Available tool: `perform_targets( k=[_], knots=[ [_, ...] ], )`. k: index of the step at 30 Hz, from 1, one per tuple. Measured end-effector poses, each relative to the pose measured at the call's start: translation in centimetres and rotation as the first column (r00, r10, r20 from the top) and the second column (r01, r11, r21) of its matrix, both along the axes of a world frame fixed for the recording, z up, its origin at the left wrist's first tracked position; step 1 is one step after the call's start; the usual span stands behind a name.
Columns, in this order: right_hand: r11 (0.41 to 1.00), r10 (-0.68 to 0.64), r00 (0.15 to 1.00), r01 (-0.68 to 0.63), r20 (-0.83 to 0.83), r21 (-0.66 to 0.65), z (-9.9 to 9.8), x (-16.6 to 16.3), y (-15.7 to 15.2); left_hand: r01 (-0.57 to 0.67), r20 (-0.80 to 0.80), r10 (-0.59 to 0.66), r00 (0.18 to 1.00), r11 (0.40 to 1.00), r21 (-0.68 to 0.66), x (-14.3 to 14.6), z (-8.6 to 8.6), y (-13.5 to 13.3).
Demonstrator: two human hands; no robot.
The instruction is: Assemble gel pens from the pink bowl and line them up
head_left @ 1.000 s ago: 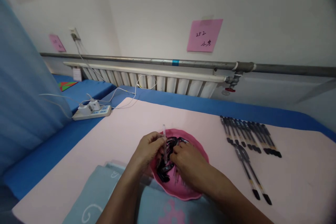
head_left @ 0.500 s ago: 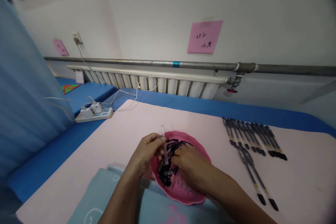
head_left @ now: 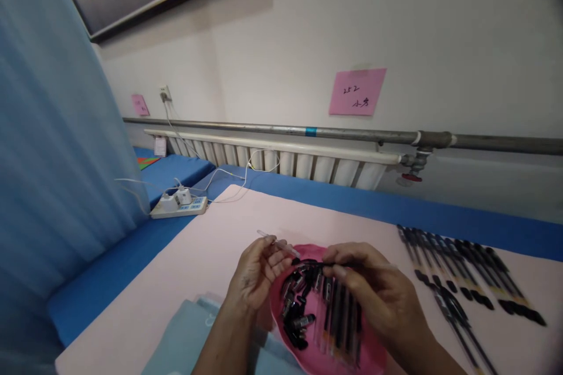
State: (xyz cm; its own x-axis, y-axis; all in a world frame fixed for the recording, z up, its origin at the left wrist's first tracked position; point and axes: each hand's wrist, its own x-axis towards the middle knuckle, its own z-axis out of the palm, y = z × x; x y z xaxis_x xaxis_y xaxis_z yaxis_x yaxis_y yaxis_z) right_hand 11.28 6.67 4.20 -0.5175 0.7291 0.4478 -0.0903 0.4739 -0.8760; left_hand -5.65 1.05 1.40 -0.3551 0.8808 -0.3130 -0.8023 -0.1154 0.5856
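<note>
My left hand (head_left: pixel 259 269) lightly holds a clear plastic pen barrel (head_left: pixel 281 246), palm turned up, over the far left rim of a pink bowl (head_left: pixel 310 357). Above the same bowl, my right hand (head_left: pixel 373 287) pinches a thin black pen part (head_left: pixel 313 263) between thumb and fingers. Its left end lies close to the barrel's near end; whether they touch I cannot tell. Inside the bowl, black pen caps (head_left: pixel 301 321) fill the left side. Clear barrels and dark refills (head_left: pixel 338 322) lie side by side on the right, partly behind my right hand.
Assembled black pens (head_left: pixel 466 266) lie in a row on the pink sheet (head_left: pixel 233 217) at right, with two more pens (head_left: pixel 461 328) nearer me. A light blue cloth (head_left: pixel 180 334) sits by the bowl. A power strip (head_left: pixel 180 208) with cords is at left, below the radiator (head_left: pixel 264 158).
My right hand has come up out of the bowl with a thin black pen part. The clear barrel in my left hand has tipped from upright to slanting. The view has shifted upward and left.
</note>
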Motion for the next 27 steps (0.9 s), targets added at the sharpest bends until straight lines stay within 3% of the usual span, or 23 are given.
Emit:
perform_targets(
  k=[8,14,20,27],
  knots=[
    [0.999,-0.047,0.994,0.048,-0.100,0.008,-0.3,0.0,0.4,0.005,-0.018,-0.005,1.000,1.000,0.009,0.2,-0.2,0.1],
    [0.997,-0.070,0.997,0.071,-0.027,0.035,-0.3,0.0,0.4,-0.008,-0.062,0.009,0.998,1.000,0.018,0.5,-0.2,0.1],
    [0.984,-0.173,0.985,0.172,0.021,0.050,-0.1,0.0,0.7,-0.064,-0.165,0.074,0.984,0.996,0.065,1.2,0.2,0.1],
    [0.987,-0.148,0.957,0.128,0.248,0.096,-0.6,-0.4,1.5,-0.071,-0.257,0.096,0.962,0.992,0.104,1.3,0.2,0.1]
  ],
)
